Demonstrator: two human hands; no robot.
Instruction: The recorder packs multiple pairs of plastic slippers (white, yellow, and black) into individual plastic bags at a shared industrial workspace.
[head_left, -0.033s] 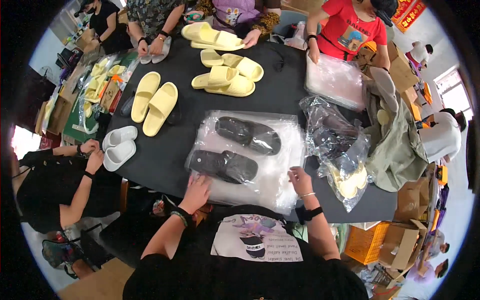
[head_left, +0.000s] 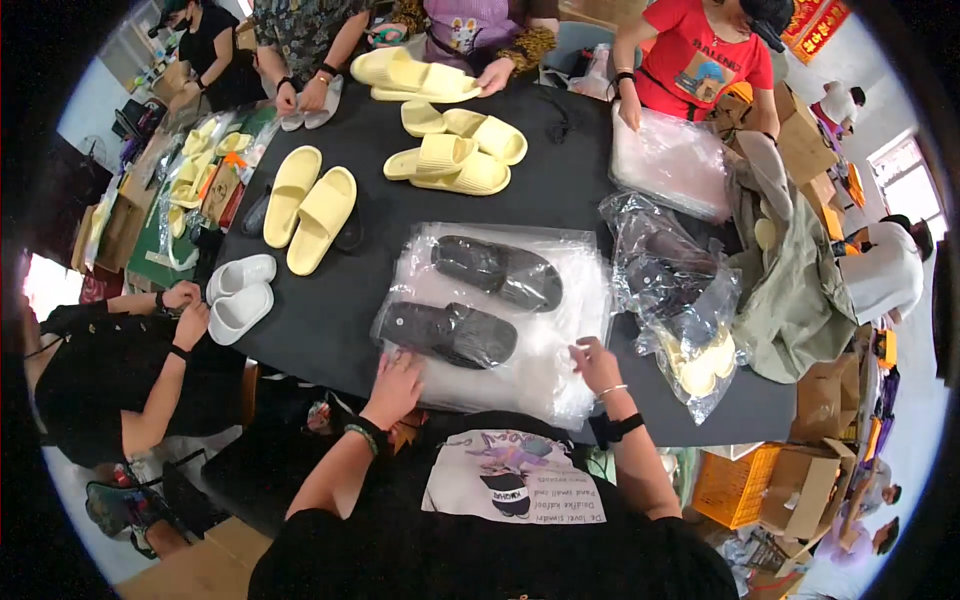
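Note:
A pair of black slide slippers [head_left: 450, 334] lies side by side in a clear plastic bag [head_left: 415, 262], on a stack of clear bags [head_left: 530, 390] in front of me. My left hand [head_left: 393, 388] rests at the stack's near left edge, its fingertips touching the plastic just below the nearer slipper. Its fingers are extended and the thumb stands apart. At the right side of the stack is my right hand [head_left: 598, 366], with fingers loosely spread and slightly bent over the plastic. Neither hand visibly grips anything.
Right of the stack lie bagged dark and yellow slippers [head_left: 690, 290] and a grey-green cloth [head_left: 790, 290]. Yellow slippers [head_left: 320, 215] and white slippers [head_left: 241, 297] stand at left. Co-workers surround the black table [head_left: 370, 260]; one holds a yellow pair [head_left: 410, 75], another handles bags [head_left: 670, 160].
My right hand has shifted slightly left over the plastic. Across the table, the yellow pair in a co-worker's hand has moved a little left. The bagged black slippers stay in place.

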